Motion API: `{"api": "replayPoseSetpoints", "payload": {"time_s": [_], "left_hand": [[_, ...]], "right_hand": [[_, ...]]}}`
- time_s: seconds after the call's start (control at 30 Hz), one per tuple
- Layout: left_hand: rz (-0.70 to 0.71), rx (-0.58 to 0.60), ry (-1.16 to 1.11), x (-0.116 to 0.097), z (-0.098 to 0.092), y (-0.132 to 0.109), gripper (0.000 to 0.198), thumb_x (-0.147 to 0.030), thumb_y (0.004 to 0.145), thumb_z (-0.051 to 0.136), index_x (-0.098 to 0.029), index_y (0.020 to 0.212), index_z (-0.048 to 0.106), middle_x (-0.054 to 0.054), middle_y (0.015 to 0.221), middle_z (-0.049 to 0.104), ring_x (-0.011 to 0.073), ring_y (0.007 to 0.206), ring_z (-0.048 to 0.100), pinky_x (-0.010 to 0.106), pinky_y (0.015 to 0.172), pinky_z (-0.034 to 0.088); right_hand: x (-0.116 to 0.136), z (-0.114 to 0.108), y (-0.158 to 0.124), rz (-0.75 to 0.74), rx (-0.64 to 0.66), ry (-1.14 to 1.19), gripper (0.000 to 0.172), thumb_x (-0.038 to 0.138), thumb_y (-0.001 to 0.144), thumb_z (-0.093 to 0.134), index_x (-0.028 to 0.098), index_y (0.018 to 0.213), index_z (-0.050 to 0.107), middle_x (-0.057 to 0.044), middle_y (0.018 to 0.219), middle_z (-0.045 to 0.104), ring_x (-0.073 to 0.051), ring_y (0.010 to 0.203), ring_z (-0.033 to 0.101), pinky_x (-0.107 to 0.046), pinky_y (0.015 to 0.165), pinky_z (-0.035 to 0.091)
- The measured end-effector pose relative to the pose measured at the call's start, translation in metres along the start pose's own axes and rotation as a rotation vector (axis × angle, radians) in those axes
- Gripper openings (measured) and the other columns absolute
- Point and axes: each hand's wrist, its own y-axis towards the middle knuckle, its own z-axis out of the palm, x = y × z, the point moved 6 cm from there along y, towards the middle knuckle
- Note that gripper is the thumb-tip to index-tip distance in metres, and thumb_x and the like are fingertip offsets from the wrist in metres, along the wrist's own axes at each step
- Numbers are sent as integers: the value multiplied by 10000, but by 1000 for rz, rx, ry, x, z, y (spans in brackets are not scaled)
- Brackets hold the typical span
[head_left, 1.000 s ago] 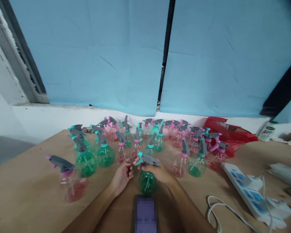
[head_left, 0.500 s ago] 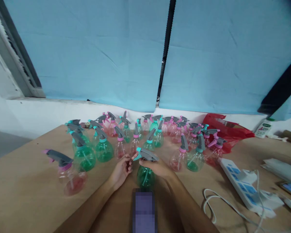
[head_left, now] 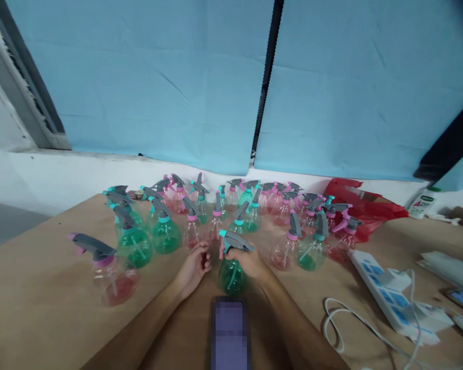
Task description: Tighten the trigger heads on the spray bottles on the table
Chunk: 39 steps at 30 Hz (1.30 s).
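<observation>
My right hand (head_left: 249,261) is wrapped round the neck of a green spray bottle (head_left: 232,277) with a grey head and teal nozzle. A fingertip lies in front of the trigger, which is drawn in toward the neck. The bottle stands upright, low over or on the table; its base contact is unclear. My left hand (head_left: 195,268) is beside it on the left, fingers loosely curled, nothing visible in them and apart from the bottle. Nearest beyond the hands are a pink-collared spray bottle (head_left: 192,234) and a teal-collared spray bottle (head_left: 238,225).
Several pink and green spray bottles stand across the wooden table (head_left: 42,288), including a pink one (head_left: 119,288) at front left. A phone (head_left: 230,334) lies before me. On the right are a power strip (head_left: 386,295), white cable (head_left: 343,311) and red plastic bag (head_left: 370,216).
A right-hand finger has come round the trigger, which has moved back toward the neck. My left hand stays curled at nearly the same place. The view has tilted slightly.
</observation>
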Motion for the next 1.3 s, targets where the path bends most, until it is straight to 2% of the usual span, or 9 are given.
{"api": "replayPoseSetpoints", "payload": {"time_s": [0.17, 0.3, 0.53, 0.73, 0.93, 1.03, 1.17, 1.23, 1.3], "left_hand": [[-1, 18, 9, 1, 1, 0, 231, -195, 753, 685, -208, 878, 491, -73, 649, 488, 65, 498, 419, 168, 479, 317], [8, 23, 7, 1, 1, -1, 235, -200, 760, 689, -206, 922, 519, -69, 663, 505, 66, 500, 432, 175, 487, 318], [16, 23, 43, 1, 2, -1, 242, -229, 760, 668, -208, 940, 507, -71, 648, 500, 67, 492, 414, 176, 477, 305], [17, 19, 59, 1, 2, 0, 254, -231, 749, 674, -210, 937, 504, -71, 645, 503, 67, 490, 418, 174, 484, 307], [25, 43, 60, 2, 1, 1, 269, -250, 744, 694, -215, 932, 504, -71, 656, 498, 67, 496, 423, 175, 484, 305], [15, 58, 72, 3, 1, 2, 268, -257, 750, 699, -210, 939, 514, -69, 667, 495, 63, 497, 415, 175, 487, 307], [10, 60, 72, 2, 1, 3, 273, -251, 752, 703, -207, 954, 524, -65, 681, 497, 62, 505, 412, 172, 492, 313], [10, 55, 74, 1, 2, 2, 271, -251, 752, 704, -207, 953, 527, -64, 680, 494, 63, 510, 413, 170, 493, 316], [9, 53, 77, 1, 2, 2, 264, -254, 758, 702, -209, 952, 528, -63, 680, 492, 66, 515, 418, 170, 495, 320]], "right_hand": [[-1, -5, -1, 42, -28, -71, 131, 187, 673, 556, 225, 732, 666, 14, 769, 700, -163, 705, 602, -293, 703, 492], [2, -3, -2, 12, -49, -47, 195, 160, 672, 531, 229, 766, 688, 5, 744, 704, -174, 705, 603, -292, 684, 480], [-1, -7, -3, 44, -133, -114, 161, 191, 673, 552, 223, 750, 690, 13, 772, 675, -157, 702, 552, -286, 706, 441], [-6, -9, -3, -24, -230, -56, 132, 185, 683, 526, 224, 680, 653, -3, 704, 640, -179, 714, 572, -296, 708, 449], [-11, -22, -12, -11, -316, -159, 246, 216, 746, 556, 218, 921, 729, 15, 681, 623, -157, 683, 566, -262, 638, 448], [-17, -38, -19, 39, -403, -169, 212, 255, 775, 573, 190, 915, 718, 1, 710, 658, -155, 657, 597, -256, 600, 453], [-15, -63, -29, 46, -660, -272, 119, 273, 796, 582, 186, 817, 660, 2, 690, 639, -153, 620, 583, -264, 604, 450], [-11, -70, -34, 9, -772, -321, 150, 292, 794, 613, 189, 902, 625, 8, 715, 624, -160, 640, 575, -277, 631, 456], [-7, -72, -37, -44, -823, -342, 263, 291, 799, 612, 191, 1039, 572, -2, 791, 625, -171, 694, 584, -290, 672, 467]]}}
